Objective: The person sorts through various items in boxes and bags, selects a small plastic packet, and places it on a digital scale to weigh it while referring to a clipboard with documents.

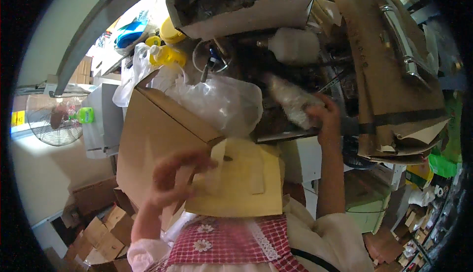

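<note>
Nearest to us is a red-and-white checked apron with white flowers and lace trim (221, 245), worn over cream clothing. Just beyond it, we see a flat yellow packet with a pale rectangular patch (241, 204); whether it is paper or plastic, we cannot tell. The left hand (180, 173) is at its left edge, in front of a tall brown cardboard box with raised flaps (157, 144). Its fingers are curved and blurred, and we cannot tell whether they grip anything.

Farther out and to the right, we find the right hand (325, 116) with its fingers closed around the near end of a whitish, crinkled, plastic-wrapped bundle (290, 99). The bundle slants away to the upper left, above a dark, cluttered work surface with a pale front edge (288, 137).

To the bundle's left we see a puffed clear plastic bag (226, 102); behind it is a yellow plastic bottle (170, 56). Beyond the bundle is a cloudy white plastic container (295, 46), and at the back an open, pale-fronted cardboard carton (246, 20). Folded brown cardboard (394, 89) stands to the right.
</note>
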Demonstrator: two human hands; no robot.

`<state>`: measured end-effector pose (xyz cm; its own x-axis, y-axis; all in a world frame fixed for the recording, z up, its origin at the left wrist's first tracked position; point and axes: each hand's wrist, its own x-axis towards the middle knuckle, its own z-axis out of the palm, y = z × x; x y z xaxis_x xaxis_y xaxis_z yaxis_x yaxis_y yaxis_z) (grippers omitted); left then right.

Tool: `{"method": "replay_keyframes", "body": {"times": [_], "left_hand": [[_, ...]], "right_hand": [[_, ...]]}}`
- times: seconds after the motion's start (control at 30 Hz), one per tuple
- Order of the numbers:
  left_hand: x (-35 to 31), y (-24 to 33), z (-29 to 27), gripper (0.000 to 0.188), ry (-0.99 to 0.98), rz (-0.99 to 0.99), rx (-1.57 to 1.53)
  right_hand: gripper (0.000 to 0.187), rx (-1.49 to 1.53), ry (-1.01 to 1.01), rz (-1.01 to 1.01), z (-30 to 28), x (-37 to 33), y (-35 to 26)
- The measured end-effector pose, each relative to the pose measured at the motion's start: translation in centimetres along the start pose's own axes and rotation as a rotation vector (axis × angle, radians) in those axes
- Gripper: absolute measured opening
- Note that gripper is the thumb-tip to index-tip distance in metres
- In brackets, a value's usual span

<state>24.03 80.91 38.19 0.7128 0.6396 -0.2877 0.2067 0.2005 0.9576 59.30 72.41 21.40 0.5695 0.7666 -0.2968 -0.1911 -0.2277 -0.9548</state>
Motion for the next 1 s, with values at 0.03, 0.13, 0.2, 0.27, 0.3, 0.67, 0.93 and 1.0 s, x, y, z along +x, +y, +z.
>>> {"method": "replay_keyframes", "body": {"times": [0.03, 0.13, 0.2, 0.27, 0.3, 0.67, 0.93, 1.0], "left_hand": [[1.3, 0.6, 0.3, 0.060, 0.047, -0.026, 0.082], [8.2, 0.4, 1.8, 0.053, 0.081, 0.259, 0.749], [12.5, -0.1, 2.7, 0.055, 0.018, 0.531, 1.204], [15.8, -2.2, 2.2, 0.052, -0.109, 0.742, 1.460], [16.6, -3.4, 2.0, 0.050, -0.206, 0.829, 1.536], [16.1, -4.3, 0.4, 0.031, -0.457, 0.198, 1.251], [14.8, -2.9, 2.8, 0.049, -0.169, 0.016, 0.189], [15.0, -1.3, 3.0, 0.053, -0.201, -0.175, -0.006]], "right_hand": [[0.054, 0.123, -0.014, 0.046, 0.2, -0.2, -1.3], [0.048, 0.444, 0.070, 0.197, -0.5, 0.4, -0.5], [0.043, 0.650, 0.141, 0.249, -0.7, 1.2, -0.5], [0.036, 0.859, 0.170, 0.252, 0.2, 1.7, -2.2], [0.037, 0.921, 0.052, 0.210, -0.4, 2.3, -1.6], [0.061, 1.274, -0.516, 0.071, -2.2, 0.3, -1.1], [0.084, 0.441, -0.338, -0.228, 4.4, -4.2, -4.3], [0.087, 0.436, -0.505, -0.227, 5.7, -5.1, -4.3]]}}
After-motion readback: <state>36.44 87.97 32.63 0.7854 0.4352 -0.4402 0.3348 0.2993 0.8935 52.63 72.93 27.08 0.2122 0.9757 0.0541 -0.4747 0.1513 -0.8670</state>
